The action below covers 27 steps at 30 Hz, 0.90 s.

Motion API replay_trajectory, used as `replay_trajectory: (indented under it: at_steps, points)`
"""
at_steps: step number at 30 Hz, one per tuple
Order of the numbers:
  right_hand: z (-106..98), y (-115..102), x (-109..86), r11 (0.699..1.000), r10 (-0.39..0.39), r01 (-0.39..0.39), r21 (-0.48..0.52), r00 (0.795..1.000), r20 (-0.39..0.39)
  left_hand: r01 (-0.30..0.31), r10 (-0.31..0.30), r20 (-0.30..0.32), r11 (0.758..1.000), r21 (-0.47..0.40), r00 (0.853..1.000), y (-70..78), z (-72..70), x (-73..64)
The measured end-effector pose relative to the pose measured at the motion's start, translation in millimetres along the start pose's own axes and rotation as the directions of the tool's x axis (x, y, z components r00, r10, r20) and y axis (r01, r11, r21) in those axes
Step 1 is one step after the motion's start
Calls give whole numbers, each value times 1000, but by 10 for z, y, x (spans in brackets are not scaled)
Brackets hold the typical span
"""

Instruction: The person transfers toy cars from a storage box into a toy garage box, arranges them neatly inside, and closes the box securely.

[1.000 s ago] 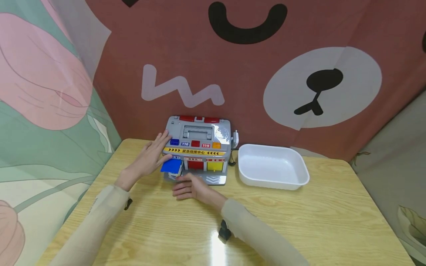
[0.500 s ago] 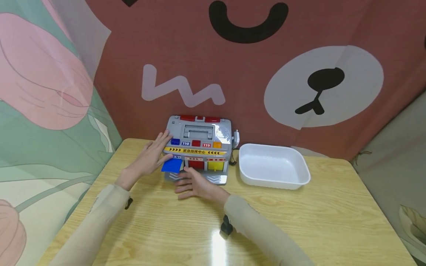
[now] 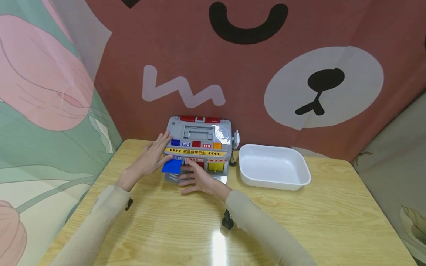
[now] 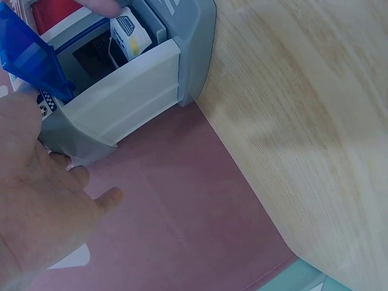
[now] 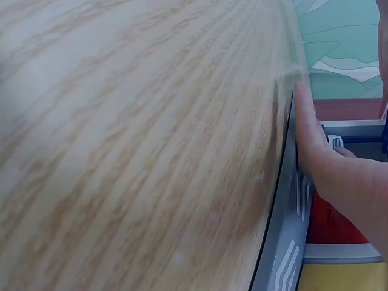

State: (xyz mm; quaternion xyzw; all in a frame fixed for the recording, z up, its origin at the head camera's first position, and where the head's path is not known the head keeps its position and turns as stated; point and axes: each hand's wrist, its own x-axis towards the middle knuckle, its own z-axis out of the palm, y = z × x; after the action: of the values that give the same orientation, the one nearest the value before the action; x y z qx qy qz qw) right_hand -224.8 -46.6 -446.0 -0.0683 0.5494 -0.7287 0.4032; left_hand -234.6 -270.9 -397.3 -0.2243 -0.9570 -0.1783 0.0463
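Observation:
A grey toy emergency station (image 3: 206,127) stands at the back of the table, its blue door flap (image 3: 172,166) swung up and outward. My left hand (image 3: 148,159) rests against the station's left side with fingers fairly straight, the thumb by the flap's hinge. In front of the left bay is my right hand (image 3: 199,179), fingers spread. The left wrist view shows a small white toy car (image 4: 130,37) partly inside that bay, with a right-hand fingertip at it. In the right wrist view a bit of the car (image 5: 335,142) shows past my right hand; the head view hides it.
A white plastic tray (image 3: 274,183) stands right of the station. A small white handset (image 3: 236,139) hangs on the station's right side, with a dark cord below. Red and yellow doors (image 3: 216,166) close the other bays. A printed curtain (image 3: 246,85) hangs behind the table.
The toy car has gone from in front of the left bay into it. My right hand has moved slightly up and right, towards the station. My left hand has stayed in place.

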Motion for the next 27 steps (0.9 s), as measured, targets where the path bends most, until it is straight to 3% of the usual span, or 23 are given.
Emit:
replay_trajectory:
  at_steps: [9, 17, 24, 27]
  points:
    - [-25, 13, -35, 1000, -2, 2, 14, 1000, -21, 7, -7, 4, 1000, 3, 1000, 16, 9, 1]
    - [-95, -52, -208, 1000, -6, 6, 15, 1000, 2, 9, -9, 4, 1000, -11, 1000, 15, -1, 5]
    - [-195, -153, -474, 996, -27, 29, -87, 999, 29, 15, -15, 4, 1000, -19, 1000, 14, -16, 0]
    - [-221, -220, -616, 971, -106, 105, -213, 994, 7, 16, -16, 9, 999, -27, 1000, 12, -26, 0]
